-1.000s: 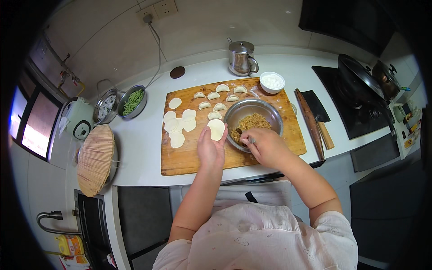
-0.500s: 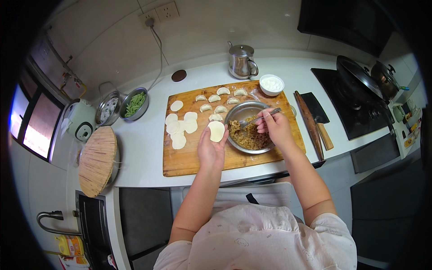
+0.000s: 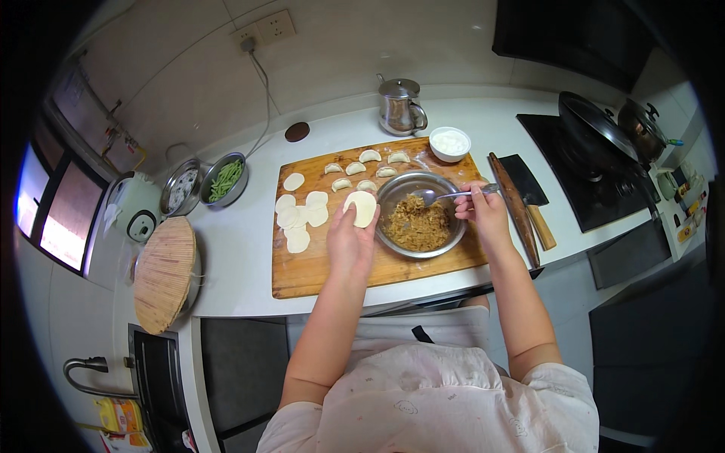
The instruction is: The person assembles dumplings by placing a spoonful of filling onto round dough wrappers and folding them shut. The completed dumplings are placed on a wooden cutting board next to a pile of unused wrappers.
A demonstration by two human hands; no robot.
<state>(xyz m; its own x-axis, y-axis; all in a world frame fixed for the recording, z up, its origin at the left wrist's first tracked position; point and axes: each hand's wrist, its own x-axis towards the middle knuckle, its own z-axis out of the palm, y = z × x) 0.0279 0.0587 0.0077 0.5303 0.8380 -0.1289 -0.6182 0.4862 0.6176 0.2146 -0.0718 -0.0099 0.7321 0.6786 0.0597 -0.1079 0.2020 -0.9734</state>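
Dumplings (image 3: pixel 370 155), several, sit folded on the board (image 3: pixel 302 278); flat wrappers (image 3: pixel 317 198) nearby look unfilled. Left hand (image 3: pixel 350 243) holds a bare wrapper (image 3: pixel 362 208) beside the steel bowl (image 3: pixel 458 235), right hand (image 3: pixel 487 215) grips a spoon (image 3: pixel 455 195) there, and plenty of filling (image 3: pixel 418 229) remains!

**Soft light, bowed edges**

Your counter (image 3: pixel 234 260) is evenly lit, with soft shadows; beyond its left end, the window (image 3: pixel 68 215) glares nearly white. Glints mark your steel bowl (image 3: pixel 396 190). At the counter's right end, the cooktop (image 3: pixel 570 185) looks dim. Fisheye distortion bows the counter's back edge.
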